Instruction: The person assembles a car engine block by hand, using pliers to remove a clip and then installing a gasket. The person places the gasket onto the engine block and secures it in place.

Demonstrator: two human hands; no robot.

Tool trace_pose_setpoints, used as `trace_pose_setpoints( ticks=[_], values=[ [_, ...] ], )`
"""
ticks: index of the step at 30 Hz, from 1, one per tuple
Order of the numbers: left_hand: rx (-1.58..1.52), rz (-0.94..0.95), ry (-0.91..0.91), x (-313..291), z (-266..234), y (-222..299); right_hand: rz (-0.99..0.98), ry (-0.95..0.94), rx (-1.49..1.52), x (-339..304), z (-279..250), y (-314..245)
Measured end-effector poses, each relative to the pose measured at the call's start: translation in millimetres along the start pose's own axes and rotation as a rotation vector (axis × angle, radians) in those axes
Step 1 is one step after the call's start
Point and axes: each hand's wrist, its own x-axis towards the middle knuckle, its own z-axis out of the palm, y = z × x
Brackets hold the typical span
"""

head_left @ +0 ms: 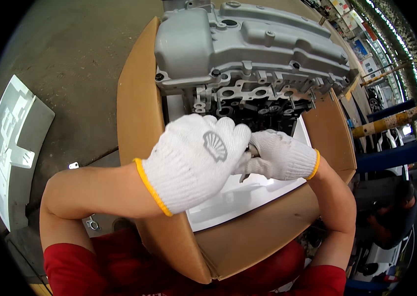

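Emblem (215, 146), grey and fan-shaped, marks the white glove (169, 172) of the left hand (196, 158), whose grip I cannot tell, while the adjoining right hand (282, 154) is clamped on a mostly hidden metal piece (253, 150) before the engine (257, 44) in a carton (267, 222).

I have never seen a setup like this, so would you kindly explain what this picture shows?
There is no robot here: a camera on a person's head looks down, and its fisheye lens bends straight edges. The person's left hand and right hand, both gloved in white knit, meet in front of a grey engine. The engine sits in an open cardboard box with a white liner. A small metal piece shows between the hands; they hide too much to tell what it is.
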Motion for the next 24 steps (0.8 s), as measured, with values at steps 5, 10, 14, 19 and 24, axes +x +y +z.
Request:
trace_pose_setpoints(
  ticks=[5,10,14,19,24],
  values=[
    [0.036,0.094,-0.044,12,-1,-22,0.038,-0.008,0.418,7,14,17],
    [-0.001,0.064,-0.08,17,-4,-21,-0.185,-0.141,0.629,6,25,74],
    [0.054,-0.004,-0.112,16,-8,-18,-0.105,-0.126,0.368,3,13,48],
    [-0.002,-0.103,-0.085,17,-9,-10,-0.052,-0.083,0.449,6,12,61],
    [-0.315,0.325,-0.622,-16,-31,16,-0.003,0.097,0.558,23,23,99]
  ],
)
